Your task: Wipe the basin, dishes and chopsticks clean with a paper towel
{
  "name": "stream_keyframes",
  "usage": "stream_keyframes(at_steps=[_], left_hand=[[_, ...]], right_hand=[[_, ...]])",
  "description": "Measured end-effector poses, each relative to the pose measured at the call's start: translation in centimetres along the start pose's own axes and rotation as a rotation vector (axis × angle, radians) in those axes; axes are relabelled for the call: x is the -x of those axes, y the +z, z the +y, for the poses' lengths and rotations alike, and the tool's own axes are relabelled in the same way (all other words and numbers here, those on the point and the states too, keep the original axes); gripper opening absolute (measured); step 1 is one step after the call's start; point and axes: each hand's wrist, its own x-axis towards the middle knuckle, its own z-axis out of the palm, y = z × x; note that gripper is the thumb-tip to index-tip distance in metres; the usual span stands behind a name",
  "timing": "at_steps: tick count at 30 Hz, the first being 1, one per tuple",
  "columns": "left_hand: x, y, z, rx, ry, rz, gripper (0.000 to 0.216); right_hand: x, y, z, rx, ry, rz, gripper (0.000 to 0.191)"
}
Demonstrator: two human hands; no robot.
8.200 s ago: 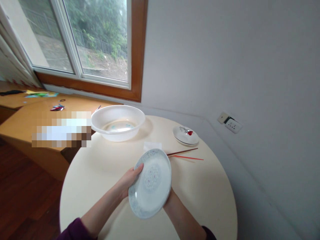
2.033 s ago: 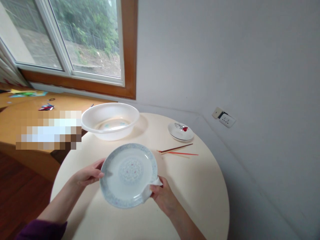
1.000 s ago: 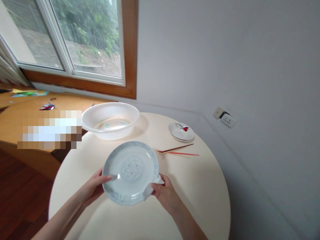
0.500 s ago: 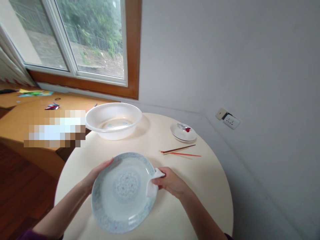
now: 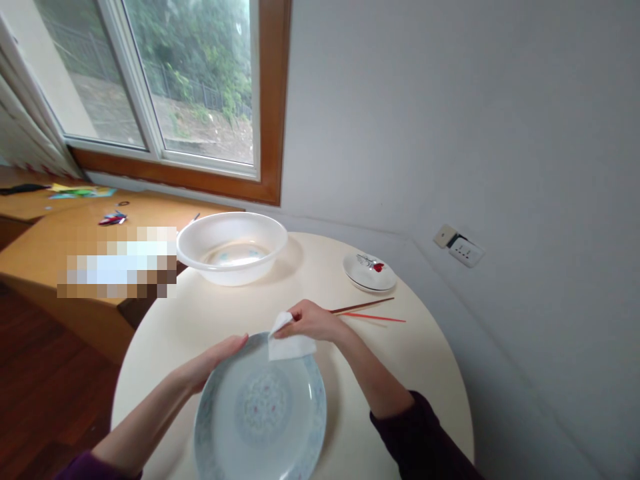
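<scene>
A large white plate with a pale blue patterned rim is tilted toward me above the table. My left hand grips its upper left edge, thumb along the rim and the other fingers hidden behind. My right hand pinches a white cloth and presses it on the plate's upper right rim. Just beyond that hand lie a dark brown chopstick and a red chopstick.
The round cream table bears a white plastic basin at the back left. Small stacked dishes with a red motif sit back right. A wooden desk stands left; a wall with a socket is on the right.
My right hand has moved the cloth from the plate's right edge up and left along its upper rim. The plate is lower in view, and my left hand still holds it.
</scene>
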Motion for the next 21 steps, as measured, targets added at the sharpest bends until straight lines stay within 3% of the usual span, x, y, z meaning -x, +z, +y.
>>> stream_keyframes(at_steps=[7, 10, 13, 17, 21], left_hand=[[-0.9, 0.4, -1.1, -0.003, 0.032, 0.060, 0.040], [-0.9, 0.2, -1.0, 0.004, 0.026, 0.046, 0.039], [-1.2, -0.8, -0.7, 0.089, 0.011, 0.056, 0.045], [-2.9, -2.1, 0.2, 0.221, 0.024, 0.147, 0.052], [-6.4, -2.1, 1.5, 0.274, 0.087, 0.237, 0.045]], right_hand=[[-2.6, 2.4, -1.7, 0.167, -0.058, -0.003, 0.037], [-2.2, 1.4, -0.3, 0.152, -0.054, 0.133, 0.028], [-0.2, -1.2, 1.9, 0.159, -0.033, 0.325, 0.026], [3.8, -3.9, 4.8, -0.022, 0.026, 0.536, 0.028], [7.4, -3.5, 7.3, -0.415, 0.070, 0.587, 0.037]])
